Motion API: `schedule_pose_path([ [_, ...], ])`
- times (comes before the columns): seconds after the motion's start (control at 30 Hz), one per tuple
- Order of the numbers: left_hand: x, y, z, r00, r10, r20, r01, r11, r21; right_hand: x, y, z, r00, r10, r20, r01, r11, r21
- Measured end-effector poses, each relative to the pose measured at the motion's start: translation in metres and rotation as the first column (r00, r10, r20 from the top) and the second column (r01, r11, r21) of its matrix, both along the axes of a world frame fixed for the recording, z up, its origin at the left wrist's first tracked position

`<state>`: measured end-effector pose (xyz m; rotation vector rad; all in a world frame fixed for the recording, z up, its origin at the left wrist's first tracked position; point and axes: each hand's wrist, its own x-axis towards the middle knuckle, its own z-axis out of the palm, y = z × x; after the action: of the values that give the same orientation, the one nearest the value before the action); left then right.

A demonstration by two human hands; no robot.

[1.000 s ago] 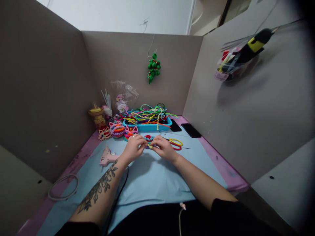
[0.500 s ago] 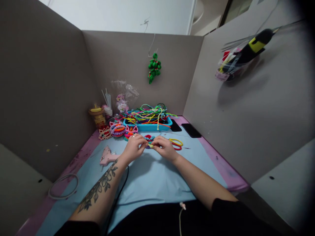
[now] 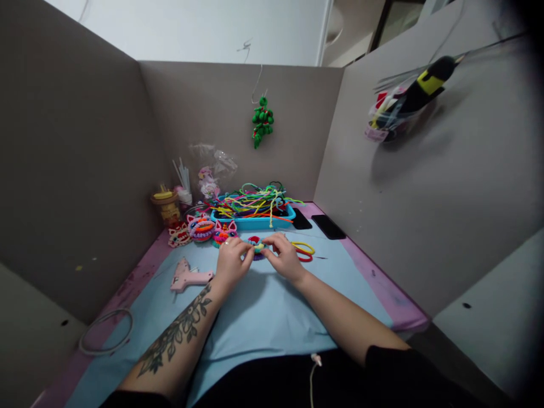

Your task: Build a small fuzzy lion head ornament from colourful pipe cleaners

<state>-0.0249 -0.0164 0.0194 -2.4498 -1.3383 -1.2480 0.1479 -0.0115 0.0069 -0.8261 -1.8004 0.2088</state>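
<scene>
Blue mat [image 3: 263, 317]: pink glue gun [image 3: 187, 277], tray [image 3: 255, 222].

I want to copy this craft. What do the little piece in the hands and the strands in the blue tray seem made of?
The little piece looks like coiled fuzzy pipe cleaner, matte, in red and yellow-green. The strands look likewise: thin, bent, brightly coloured. The tray seems smooth plastic.

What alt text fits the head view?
Left hand and right hand pinch a small pipe-cleaner craft piece over a blue mat, with a pink glue gun left and a blue tray behind.
</scene>
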Motion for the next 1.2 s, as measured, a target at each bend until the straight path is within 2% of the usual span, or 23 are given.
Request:
schedule_pose_path([
  [0.2, 0.003, -0.001, -0.004, 0.999, -0.050, -0.004, 0.050, 0.998, -0.031, 0.001, 0.004, -0.004, 0.998, 0.014, 0.065, -0.013, 1.000, -0.007],
  [0.43, 0.002, 0.004, -0.008, 0.999, -0.054, 0.000, 0.053, 0.995, -0.079, 0.005, 0.007, -0.006, 0.938, -0.019, 0.346, -0.015, 0.995, 0.094],
  [0.53, 0.003, 0.005, -0.009, 0.998, -0.051, 0.025, 0.053, 0.993, -0.107, 0.004, 0.006, -0.005, 0.923, -0.038, 0.383, -0.007, 0.993, 0.115],
  [0.63, 0.002, 0.007, -0.009, 0.991, -0.043, 0.129, 0.061, 0.989, -0.137, 0.002, 0.004, -0.003, 0.974, 0.010, 0.225, -0.023, 0.998, 0.052],
  [0.73, 0.000, 0.009, -0.009, 0.965, -0.048, 0.257, 0.085, 0.987, -0.134, 0.001, 0.001, 0.001, 0.999, 0.037, -0.013, -0.038, 0.994, -0.102],
  [0.8, -0.001, 0.010, -0.009, 0.955, -0.064, 0.291, 0.096, 0.991, -0.098, 0.000, 0.001, 0.004, 0.993, 0.037, -0.115, -0.061, 0.977, -0.206],
  [1.0, 0.000, 0.004, -0.008, 0.983, -0.071, 0.168, 0.064, 0.997, 0.051, -0.002, 0.001, 0.005, 0.963, 0.075, -0.259, -0.169, 0.916, -0.364],
  [1.13, 0.000, 0.002, -0.007, 0.990, -0.067, 0.122, 0.054, 0.993, 0.103, -0.004, 0.000, 0.005, 0.946, 0.077, -0.315, -0.212, 0.882, -0.422],
  [1.2, 0.001, 0.002, -0.007, 0.991, -0.069, 0.113, 0.056, 0.992, 0.112, -0.004, -0.001, 0.006, 0.950, 0.071, -0.304, -0.201, 0.885, -0.420],
])
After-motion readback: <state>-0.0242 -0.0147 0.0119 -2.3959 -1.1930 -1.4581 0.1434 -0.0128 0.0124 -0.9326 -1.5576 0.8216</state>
